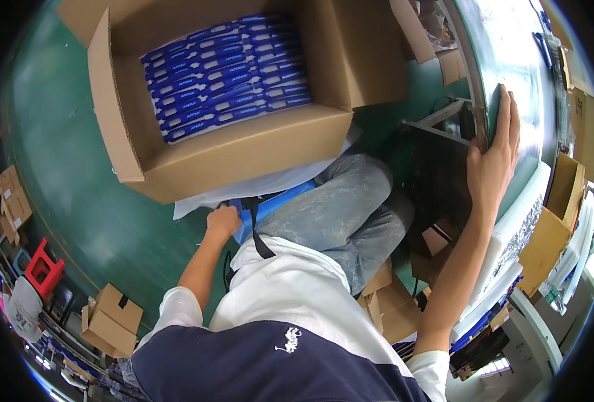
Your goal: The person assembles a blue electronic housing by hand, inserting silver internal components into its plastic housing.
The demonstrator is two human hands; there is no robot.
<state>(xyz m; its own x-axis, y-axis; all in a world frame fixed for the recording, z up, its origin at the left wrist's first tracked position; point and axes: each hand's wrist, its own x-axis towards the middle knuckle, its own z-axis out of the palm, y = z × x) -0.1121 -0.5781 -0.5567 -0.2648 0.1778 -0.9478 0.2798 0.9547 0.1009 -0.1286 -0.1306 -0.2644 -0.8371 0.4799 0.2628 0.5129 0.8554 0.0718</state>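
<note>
A green workshop floor (76, 194) fills the scene, with a green-topped counter (511, 60) curving along the right side of the large open cardboard carton (243, 154) that dominates it. The carton sits on the floor in front of a seated person's knees (350, 201), flaps up. Inside it, flat blue-and-white packets (226, 74) stand packed in one dense row, their long axes running across the carton from left to slightly higher right. A white sheet (270, 184) pokes out just below the carton's near wall. Smaller cardboard boxes (112, 318) and a red stool (42, 268) lie well left and below the carton; more boxes crowd under the counter. The right hand (494, 157), fingers spread flat, presses on the counter's edge, right of the carton. The left hand (223, 221), curled closed, grips a blue seat (270, 204) just below the carton.
</note>
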